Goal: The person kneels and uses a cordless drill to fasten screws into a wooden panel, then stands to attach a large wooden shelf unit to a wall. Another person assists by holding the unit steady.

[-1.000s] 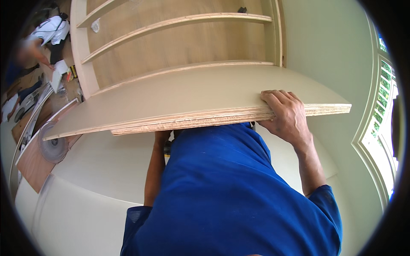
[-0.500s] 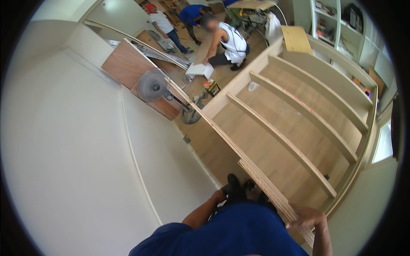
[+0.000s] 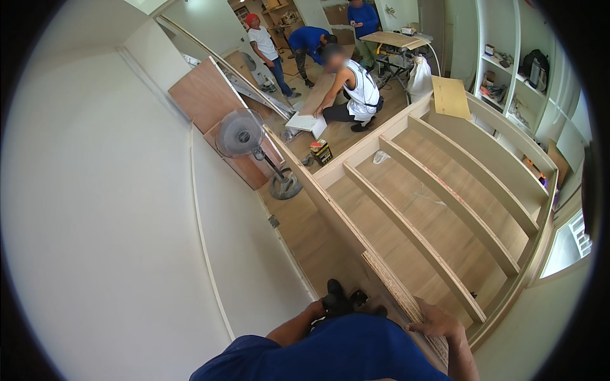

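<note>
Wood-look floor (image 3: 295,232) ahead of your hands, pale smooth wall (image 3: 95,209) off to the left. Standing fan (image 3: 243,134), round cage, well ahead, in front of reddish-brown panels (image 3: 202,95). Black-and-yellow box (image 3: 321,152) just right of the fan. Beyond it, person in white top (image 3: 363,95) crouching at a white piece (image 3: 307,122); more people further back, near a bench (image 3: 395,40).

Big slatted frame (image 3: 365,151) fills the space ahead and right of your right hand: beige, straight slats, plywood edges. Long board (image 3: 330,206) stands on edge along its near side, running forward from your right hand; rough, layered ply strip at the near end.

Right hand (image 3: 437,319) bent over that edge, holding the board. Left hand (image 3: 316,309) low beside your body, fingers hidden; can't tell its grip.
</note>
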The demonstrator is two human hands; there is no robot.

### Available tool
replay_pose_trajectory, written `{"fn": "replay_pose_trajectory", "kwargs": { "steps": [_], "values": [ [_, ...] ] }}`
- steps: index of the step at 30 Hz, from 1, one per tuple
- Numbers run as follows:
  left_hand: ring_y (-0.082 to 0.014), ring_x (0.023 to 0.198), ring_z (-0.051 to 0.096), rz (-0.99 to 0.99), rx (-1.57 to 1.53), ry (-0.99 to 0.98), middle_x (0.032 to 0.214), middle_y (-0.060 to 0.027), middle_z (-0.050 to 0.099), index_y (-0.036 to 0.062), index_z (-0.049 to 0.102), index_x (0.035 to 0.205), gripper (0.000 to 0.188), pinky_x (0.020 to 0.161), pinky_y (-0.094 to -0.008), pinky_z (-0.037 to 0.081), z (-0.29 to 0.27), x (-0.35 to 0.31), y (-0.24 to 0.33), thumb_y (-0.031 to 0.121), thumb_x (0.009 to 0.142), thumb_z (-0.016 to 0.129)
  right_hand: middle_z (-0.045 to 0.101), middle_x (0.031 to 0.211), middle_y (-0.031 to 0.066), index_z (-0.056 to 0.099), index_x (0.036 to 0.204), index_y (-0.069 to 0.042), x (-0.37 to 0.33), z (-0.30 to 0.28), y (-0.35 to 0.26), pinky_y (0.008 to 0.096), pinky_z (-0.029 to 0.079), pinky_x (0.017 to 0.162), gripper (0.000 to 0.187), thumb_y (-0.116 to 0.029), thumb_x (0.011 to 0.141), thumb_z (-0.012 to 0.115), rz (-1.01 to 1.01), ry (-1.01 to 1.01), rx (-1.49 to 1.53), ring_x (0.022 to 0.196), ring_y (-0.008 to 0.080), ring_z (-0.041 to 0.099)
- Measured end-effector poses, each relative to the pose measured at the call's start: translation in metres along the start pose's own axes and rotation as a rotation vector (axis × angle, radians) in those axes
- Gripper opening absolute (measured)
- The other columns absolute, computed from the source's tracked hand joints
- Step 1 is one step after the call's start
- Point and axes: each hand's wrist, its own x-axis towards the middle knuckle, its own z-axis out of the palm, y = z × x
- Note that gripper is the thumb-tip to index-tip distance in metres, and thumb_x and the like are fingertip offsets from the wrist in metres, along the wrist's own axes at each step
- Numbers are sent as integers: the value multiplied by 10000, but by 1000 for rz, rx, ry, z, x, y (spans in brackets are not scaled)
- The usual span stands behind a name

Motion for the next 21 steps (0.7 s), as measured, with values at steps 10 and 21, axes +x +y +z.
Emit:
{"fn": "replay_pose_trajectory", "kwargs": {
  "steps": [10,21],
  "values": [
    [-409,1281,654,115,209,-164,1350,-236,695,113,453,1543,882,1067,-486,519,-5,37,-1,435,815,832,744,1211,249,715,1296,-13,-46,-1,20,436,522,1032,754,-694,1018,553,314,114,134,1189,397,690],
    [-417,1280,653,173,218,-170,1347,-270,685,42,578,1440,693,1085,-495,520,0,40,8,419,884,747,656,1435,222,626,1454,-44,-99,27,36,420,440,1150,861,-746,1068,308,524,135,81,1329,356,613]
  ]
}}
